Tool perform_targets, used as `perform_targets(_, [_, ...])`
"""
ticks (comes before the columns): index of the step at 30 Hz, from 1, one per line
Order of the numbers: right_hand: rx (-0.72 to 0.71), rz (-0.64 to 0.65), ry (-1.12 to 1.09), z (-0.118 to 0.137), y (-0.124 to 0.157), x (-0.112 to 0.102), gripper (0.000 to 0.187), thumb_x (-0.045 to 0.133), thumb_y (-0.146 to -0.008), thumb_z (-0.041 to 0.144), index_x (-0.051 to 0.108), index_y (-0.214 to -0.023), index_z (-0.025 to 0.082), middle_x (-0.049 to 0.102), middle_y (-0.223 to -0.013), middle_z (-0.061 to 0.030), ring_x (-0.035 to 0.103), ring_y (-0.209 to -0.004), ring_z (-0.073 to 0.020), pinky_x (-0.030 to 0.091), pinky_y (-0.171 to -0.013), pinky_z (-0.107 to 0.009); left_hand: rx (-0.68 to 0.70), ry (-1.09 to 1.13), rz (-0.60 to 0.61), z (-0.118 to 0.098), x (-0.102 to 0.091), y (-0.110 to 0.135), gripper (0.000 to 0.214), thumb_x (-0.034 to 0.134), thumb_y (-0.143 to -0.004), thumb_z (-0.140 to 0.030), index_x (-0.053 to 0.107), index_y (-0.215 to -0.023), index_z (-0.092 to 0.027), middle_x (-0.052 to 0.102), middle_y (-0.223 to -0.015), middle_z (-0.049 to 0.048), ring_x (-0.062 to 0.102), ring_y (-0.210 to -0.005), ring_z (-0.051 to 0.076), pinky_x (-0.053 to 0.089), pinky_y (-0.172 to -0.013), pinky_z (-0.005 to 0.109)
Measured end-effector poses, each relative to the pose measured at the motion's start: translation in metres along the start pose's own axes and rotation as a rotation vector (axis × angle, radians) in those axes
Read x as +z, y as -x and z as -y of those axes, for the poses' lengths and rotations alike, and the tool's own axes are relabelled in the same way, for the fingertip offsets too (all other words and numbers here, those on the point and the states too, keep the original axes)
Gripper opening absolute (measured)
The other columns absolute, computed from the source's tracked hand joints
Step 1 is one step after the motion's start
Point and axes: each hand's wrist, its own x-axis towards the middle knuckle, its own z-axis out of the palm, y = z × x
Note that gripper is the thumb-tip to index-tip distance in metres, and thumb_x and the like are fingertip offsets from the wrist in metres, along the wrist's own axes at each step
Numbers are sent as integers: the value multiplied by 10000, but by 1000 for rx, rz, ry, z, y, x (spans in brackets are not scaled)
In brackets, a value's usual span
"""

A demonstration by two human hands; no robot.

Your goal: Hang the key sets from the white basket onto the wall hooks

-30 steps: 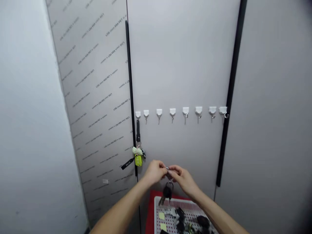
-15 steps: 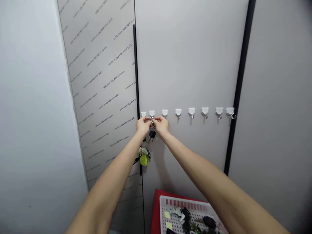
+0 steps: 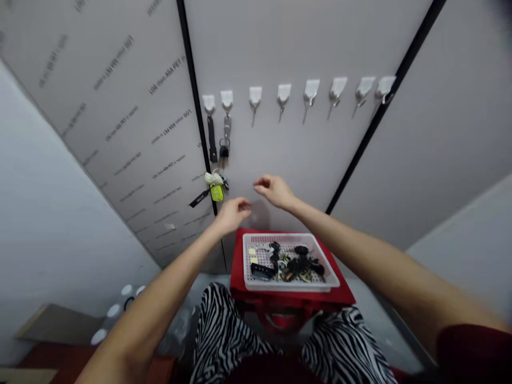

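Our left hand (image 3: 234, 215) has its fingers loosely parted, while our right hand (image 3: 275, 192) has thumb and forefinger narrow; we see nothing held in either. Just beside our left hand hangs a lime-green tag (image 3: 217, 192) on a long black strap (image 3: 212, 140); a careless lift could snag it and swing the strap off its hook. Next to it, a black-headed bunch of metal keys (image 3: 224, 153) hangs from the second white-backed metal hook (image 3: 226, 100); we cannot tell how deeply it sits, so a knock might drop it. Below our hands, a white perforated plastic basket (image 3: 288, 287) rests on a red, cloth-like surface (image 3: 237, 272); its heaped dark keys (image 3: 300, 265) could tangle, and a bumped rim might shift everything.
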Motion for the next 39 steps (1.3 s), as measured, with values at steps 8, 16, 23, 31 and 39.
perform_targets(8, [99, 546, 305, -63, 128, 17, 169, 456, -606, 202, 564, -727, 152, 589, -712, -37, 506, -651, -125, 354, -589, -213, 54, -572, 555, -3, 87, 63, 301, 474, -570, -329, 546, -811, -165, 570, -829, 90, 493, -806, 222, 352, -699, 333])
perform_targets(16, [158, 527, 474, -77, 140, 16, 247, 415, -638, 280, 546, -827, 190, 588, -732, -37, 509, -667, -149, 329, -569, -220, -88, -569, 650, -11, 104, 59, 272, 425, -562, -346, 558, -735, -182, 583, -769, 82, 520, -715, 210, 379, -585, 276])
perform_targets(23, [228, 493, 450, -92, 143, 1, 231, 423, -616, 207, 556, -802, 174, 587, -701, -45, 504, -648, -138, 325, -568, -211, -273, -271, 593, -4, 109, 49, 160, 457, -502, -272, 539, -583, -161, 512, -530, 5, 457, -530, 121, 311, -459, 199])
perform_targets(31, [317, 374, -41, -78, 146, -9, 280, 315, -700, 304, 528, -646, 131, 538, -553, -15, 466, -497, -88, 347, -485, -196, -466, 654, 410, -17, 77, 25, 66, 397, -512, -139, 462, -516, -125, 462, -491, -36, 408, -452, 40, 330, -495, 167])
perform_targets(39, [696, 382, -838, -52, 135, -1, 336, 318, -700, 413, 437, -903, 173, 570, -608, -22, 533, -497, -101, 371, -441, -197, -404, 888, 207, -40, 59, 16, 54, 442, -509, -147, 478, -543, -124, 447, -462, -49, 357, -402, 19, 281, -441, 154])
